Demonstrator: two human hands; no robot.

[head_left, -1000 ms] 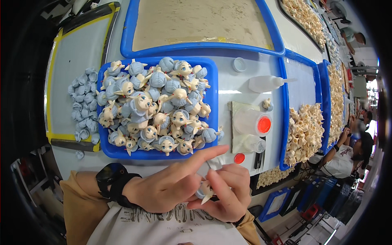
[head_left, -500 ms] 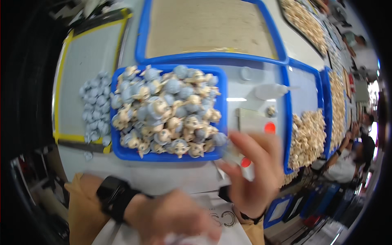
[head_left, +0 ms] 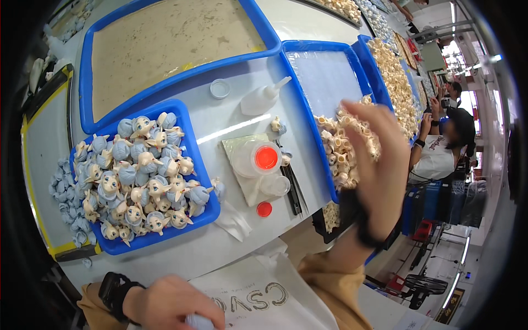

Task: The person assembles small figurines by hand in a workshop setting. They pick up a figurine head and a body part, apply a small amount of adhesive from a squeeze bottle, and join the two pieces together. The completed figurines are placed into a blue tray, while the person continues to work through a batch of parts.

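My left hand (head_left: 173,302) is low at the picture's bottom edge, curled around a small pale blue figure part (head_left: 199,322) over my apron. My right hand (head_left: 379,165) is raised with fingers spread and nothing in it, above a heap of cream-coloured small parts (head_left: 338,151) in a blue tray (head_left: 311,93). A blue tray (head_left: 190,124) full of small doll heads with blue hair (head_left: 137,176) lies on the white table to the left.
A clear jar with a red lid (head_left: 258,158), a loose red cap (head_left: 264,209), a squeeze bottle (head_left: 264,98) and a round lid (head_left: 220,88) stand between the trays. A large blue tray (head_left: 85,82) lies behind. Blue parts (head_left: 63,190) lie loose at left. Another person (head_left: 448,148) sits at right.
My hands have parted. The right hand rose and swung right over the cream parts. The left hand dropped toward my lap holding the small blue part. The view shifted right.
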